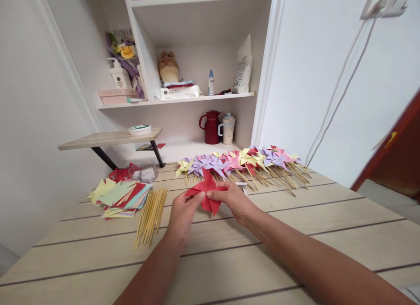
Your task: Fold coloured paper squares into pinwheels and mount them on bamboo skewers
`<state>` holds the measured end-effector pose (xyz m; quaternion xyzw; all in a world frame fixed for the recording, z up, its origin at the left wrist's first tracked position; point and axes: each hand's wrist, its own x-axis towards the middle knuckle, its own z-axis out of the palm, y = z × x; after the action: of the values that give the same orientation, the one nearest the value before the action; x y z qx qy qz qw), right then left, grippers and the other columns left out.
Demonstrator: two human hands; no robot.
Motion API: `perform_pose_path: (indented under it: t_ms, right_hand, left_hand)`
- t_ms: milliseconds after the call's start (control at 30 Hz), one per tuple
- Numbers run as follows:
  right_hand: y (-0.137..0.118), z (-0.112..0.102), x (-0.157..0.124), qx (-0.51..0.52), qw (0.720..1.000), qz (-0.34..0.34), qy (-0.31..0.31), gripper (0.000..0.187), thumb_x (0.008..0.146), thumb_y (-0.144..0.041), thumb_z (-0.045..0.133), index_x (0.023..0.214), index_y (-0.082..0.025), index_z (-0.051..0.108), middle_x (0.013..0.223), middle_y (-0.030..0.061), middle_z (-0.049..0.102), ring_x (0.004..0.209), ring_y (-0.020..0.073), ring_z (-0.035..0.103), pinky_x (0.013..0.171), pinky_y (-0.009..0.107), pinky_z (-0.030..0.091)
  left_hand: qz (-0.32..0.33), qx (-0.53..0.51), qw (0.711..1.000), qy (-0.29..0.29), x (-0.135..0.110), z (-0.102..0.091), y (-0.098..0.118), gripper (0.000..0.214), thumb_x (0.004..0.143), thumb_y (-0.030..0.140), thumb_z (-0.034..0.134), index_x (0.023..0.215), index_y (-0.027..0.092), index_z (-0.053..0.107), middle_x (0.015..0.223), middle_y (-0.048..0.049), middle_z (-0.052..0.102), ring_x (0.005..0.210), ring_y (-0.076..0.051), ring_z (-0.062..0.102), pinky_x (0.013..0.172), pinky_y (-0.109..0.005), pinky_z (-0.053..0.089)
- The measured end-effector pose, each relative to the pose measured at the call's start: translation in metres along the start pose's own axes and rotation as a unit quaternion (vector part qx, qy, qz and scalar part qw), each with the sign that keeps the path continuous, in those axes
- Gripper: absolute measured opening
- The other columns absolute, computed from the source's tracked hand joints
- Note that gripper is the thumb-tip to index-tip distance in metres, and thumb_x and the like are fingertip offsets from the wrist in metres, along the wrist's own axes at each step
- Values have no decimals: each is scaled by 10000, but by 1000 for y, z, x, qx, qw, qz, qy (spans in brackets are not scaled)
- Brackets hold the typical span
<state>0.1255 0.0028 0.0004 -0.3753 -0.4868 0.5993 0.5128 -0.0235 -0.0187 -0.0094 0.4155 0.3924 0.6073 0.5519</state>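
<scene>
Pale wooden tabletop (295,235): left hand (182,213) and right hand (233,199) pinch a red paper pinwheel (206,192) between them, bamboo sticks (150,215) and finished pinwheels (243,163) within reach.

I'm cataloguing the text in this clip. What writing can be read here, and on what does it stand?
"FLOWER": on the bouquet wrapping, on the shelf.
Too small or blurred to read: print on the white box, the white bag and the pump bottle.
No writing shows on the red paper pinwheel.
</scene>
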Motion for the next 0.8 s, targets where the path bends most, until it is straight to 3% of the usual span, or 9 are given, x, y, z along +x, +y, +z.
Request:
perform_pose_path:
  t_ms: [267, 433, 633, 800]
  right_hand:
    - [3, 2, -1, 9, 1000, 12, -24, 348, 557, -375, 893, 746, -151, 706, 703, 27, 706, 671, 166, 620, 721, 312, 461]
    - [4, 3, -2, -5, 999, -16, -32, 355, 657, -460, 835, 768, -170, 664, 737, 15, 692, 686, 158, 610, 724, 310, 472]
    - [1, 4, -3, -5, 998, -46, -34, 442, 817, -559, 672, 1087, -219, 594, 924, 50, 732, 758, 206, 705, 799, 391, 533]
    - [3, 0, -6, -95, 984, -142, -41, 458, 950, -474, 513, 1333, -259, 382, 1050, 79, 725, 773, 207, 730, 875, 447, 531]
  left_hand:
    - [7, 10, 1000, 23, 0, -1, -2, 305, 632, 339, 859, 867, 156, 794, 893, -92, 785, 829, -221, 720, 826, -337, 544]
    - [-1, 6, 999, 40, 2, -5, -3, 330, 623, 361, 862, 864, 149, 792, 865, -95, 783, 802, -228, 723, 809, -353, 549]
    - [20, -19, 996, 85, 9, -18, 6, 367, 611, 373, 863, 877, 135, 781, 889, -104, 783, 828, -218, 722, 827, -339, 544]
    - [29, -55, 988, 144, 11, -27, 14, 336, 593, 315, 870, 848, 121, 767, 879, -98, 780, 767, -183, 709, 752, -293, 546]
